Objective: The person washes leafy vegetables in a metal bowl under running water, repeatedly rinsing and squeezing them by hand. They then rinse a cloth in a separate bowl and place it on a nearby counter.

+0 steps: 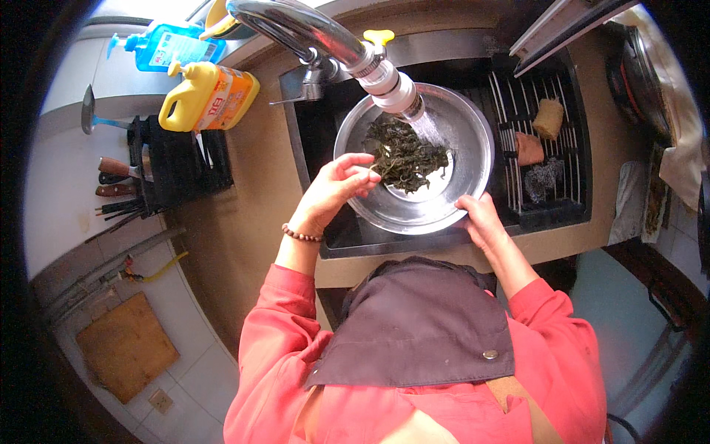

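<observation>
Under the running faucet (pixel 396 91) a round stainless steel basin (pixel 480 130) is held over the dark sink. Dark green leafy matter (pixel 407 158), which looks wet, lies inside it, and water falls on its right side. My left hand (pixel 346 180) is over the basin's left rim, its thumb and fingertips pinched together at the edge of the leaves; a thin pale stem seems to be between them. My right hand (pixel 480 213) grips the basin's lower right rim, thumb on top and the fingers hidden beneath.
A drying rack (pixel 510 188) with sponges (pixel 548 119) and a steel scourer (pixel 543 180) spans the sink's right side. A yellow detergent jug (pixel 213 97) and a blue pump bottle (pixel 172 47) stand upper left, near a black knife holder (pixel 177 161). The faucet arches above the basin.
</observation>
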The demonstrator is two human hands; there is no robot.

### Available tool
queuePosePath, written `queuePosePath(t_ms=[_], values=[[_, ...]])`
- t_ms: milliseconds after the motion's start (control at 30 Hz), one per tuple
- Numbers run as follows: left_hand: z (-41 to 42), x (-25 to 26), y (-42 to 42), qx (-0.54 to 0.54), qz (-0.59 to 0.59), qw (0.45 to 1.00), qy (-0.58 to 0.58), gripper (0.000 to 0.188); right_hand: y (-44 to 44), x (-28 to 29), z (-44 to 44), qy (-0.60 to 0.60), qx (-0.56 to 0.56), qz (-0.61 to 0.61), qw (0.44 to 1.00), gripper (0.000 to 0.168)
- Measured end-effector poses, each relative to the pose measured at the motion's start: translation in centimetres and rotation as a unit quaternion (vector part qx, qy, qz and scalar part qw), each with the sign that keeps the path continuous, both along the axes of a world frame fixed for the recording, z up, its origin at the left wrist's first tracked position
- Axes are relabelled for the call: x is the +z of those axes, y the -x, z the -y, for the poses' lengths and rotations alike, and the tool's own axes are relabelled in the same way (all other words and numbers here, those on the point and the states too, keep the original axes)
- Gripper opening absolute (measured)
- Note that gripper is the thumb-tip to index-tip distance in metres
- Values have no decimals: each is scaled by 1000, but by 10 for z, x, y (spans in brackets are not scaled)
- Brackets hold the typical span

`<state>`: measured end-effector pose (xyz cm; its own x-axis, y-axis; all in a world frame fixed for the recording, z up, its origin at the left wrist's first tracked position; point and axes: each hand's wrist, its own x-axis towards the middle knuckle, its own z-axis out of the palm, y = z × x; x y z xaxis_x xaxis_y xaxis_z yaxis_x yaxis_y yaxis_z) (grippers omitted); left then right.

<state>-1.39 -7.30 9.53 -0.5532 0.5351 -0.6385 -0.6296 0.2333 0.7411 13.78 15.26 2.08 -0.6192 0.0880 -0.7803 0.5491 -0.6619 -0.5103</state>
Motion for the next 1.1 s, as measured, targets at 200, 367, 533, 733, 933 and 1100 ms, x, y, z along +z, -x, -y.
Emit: queuePosePath(t_ms=[200,367,533,733,933,1100], values=[[10,-1,1,81,53,994,-53,34,1,2,-1,-4,-3,6,1000,27],[13,-7,-5,114,76,988,-76,32,2,3,0,-9,-4,-4,1000,27],[16,-12,-15,65,-33,996,47,22,2,2,0,-1,0,6,1000,26],[8,-10,-38,-15,-256,939,229,16,-2,-9,-2,-4,4,8,1000,25],[9,-20,-47,6,-288,926,246,15,-3,-16,-6,-25,1,-1,1000,29],[8,-33,-52,-74,-446,857,246,19,-4,-14,-8,-32,-3,8,999,28]])
